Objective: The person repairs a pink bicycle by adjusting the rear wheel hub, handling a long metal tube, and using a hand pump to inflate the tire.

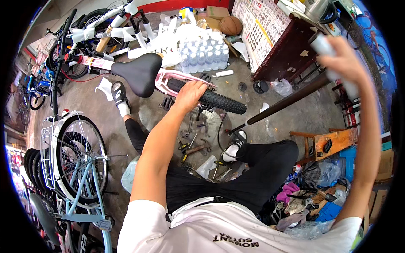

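Observation:
My left hand (pixel 190 97) is closed over the rear tyre (pixel 223 102) of a pink bicycle, close to its pink frame (pixel 168 80). The black saddle (pixel 141 75) lies just left of it. At the upper right, my right hand (pixel 348 63) is wrapped round the pale handle (pixel 324 45) of a floor pump; both are smeared by motion. The pump's long dark barrel (pixel 287 101) slants down to the floor beside my sandalled foot (pixel 234 147). A thin black hose (pixel 220 130) curves from the pump's foot up toward the tyre; its far end is hidden.
Hand tools, including a hammer (pixel 196 149), lie on the floor between my legs. A light-blue bicycle (pixel 86 185) stands at left. Packed water bottles (pixel 204 57) and a basketball (pixel 230 25) are at the back. A wooden stool (pixel 333 143) and cluttered bags (pixel 329 173) are at right.

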A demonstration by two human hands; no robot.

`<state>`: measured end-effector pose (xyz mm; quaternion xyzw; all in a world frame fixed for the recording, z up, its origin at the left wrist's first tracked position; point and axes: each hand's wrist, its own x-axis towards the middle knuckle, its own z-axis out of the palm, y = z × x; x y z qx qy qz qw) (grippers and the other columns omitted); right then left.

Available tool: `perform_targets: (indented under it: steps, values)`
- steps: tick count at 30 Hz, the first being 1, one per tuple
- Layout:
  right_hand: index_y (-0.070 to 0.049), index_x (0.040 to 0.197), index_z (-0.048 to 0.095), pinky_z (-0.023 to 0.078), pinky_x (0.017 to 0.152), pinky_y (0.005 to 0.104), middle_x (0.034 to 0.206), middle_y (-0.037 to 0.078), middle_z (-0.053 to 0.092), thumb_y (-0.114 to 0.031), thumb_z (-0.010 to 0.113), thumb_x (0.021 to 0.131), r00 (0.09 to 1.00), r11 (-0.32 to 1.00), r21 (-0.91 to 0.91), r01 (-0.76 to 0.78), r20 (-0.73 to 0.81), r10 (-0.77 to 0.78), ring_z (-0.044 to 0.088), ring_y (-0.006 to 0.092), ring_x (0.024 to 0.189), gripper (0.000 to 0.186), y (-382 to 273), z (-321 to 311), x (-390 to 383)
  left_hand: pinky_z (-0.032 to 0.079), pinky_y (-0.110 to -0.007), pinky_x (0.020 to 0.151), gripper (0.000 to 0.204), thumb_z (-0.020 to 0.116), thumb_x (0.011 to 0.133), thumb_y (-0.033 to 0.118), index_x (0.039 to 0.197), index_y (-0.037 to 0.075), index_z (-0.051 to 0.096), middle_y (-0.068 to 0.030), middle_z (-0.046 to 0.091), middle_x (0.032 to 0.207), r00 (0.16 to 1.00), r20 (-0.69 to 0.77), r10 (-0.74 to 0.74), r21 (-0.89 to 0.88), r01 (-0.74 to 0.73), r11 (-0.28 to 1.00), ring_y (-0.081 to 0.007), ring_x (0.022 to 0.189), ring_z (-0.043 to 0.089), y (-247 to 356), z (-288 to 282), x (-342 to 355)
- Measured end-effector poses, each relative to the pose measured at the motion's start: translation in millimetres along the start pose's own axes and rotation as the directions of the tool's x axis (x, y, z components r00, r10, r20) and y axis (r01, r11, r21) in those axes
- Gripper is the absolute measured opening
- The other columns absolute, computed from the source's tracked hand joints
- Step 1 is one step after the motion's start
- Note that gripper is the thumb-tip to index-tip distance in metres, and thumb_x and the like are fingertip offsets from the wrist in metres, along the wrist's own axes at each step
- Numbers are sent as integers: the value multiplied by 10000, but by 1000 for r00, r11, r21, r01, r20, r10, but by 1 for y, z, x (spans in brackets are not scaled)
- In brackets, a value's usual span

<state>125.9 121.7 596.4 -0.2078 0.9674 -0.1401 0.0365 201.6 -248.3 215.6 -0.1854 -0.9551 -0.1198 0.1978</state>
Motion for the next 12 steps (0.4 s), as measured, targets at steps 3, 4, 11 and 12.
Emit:
perform_targets:
  steps: [3, 4, 11, 12]
  values:
    - [26, 1188, 619, 544, 683, 372, 953, 87, 641, -224, 705, 752, 958, 968, 30, 249, -154, -241, 645, 183, 797, 509, -1, -16, -14, 486, -454, 897, 353, 715, 685, 21, 1000, 62, 561, -123, 593, 1026, 1000, 4, 2, -15, -2, 1000, -343, 1039, 593, 7, -5, 6]
    - [19, 1129, 649, 547, 683, 379, 908, 87, 651, -212, 698, 742, 975, 968, 121, 219, -53, -214, 645, 179, 784, 453, -16, 5, -19, 486, -454, 896, 355, 717, 684, 22, 1000, 62, 561, -121, 592, 1023, 1000, 26, -8, -8, 8, 1000, -340, 1034, 593, 3, -4, -3]
    - [-41, 842, 653, 541, 739, 506, 815, 221, 665, -332, 660, 703, 975, 942, -253, 221, 36, -219, 672, 395, 797, 323, 36, 268, -14, 489, -436, 929, 420, 710, 694, 29, 1089, 82, 576, -108, 599, 1119, 999, 35, -27, -15, 28, 1000, -327, 1088, 583, 17, 3, 4]
    - [-48, 827, 645, 544, 750, 513, 823, 207, 674, -340, 653, 717, 972, 935, -267, 233, 38, -231, 678, 396, 814, 312, 25, 261, 2, 481, -436, 943, 472, 750, 660, 33, 1089, 90, 562, -112, 585, 1140, 999, 36, -9, 1, 9, 1000, -331, 1122, 571, 6, 3, 3]
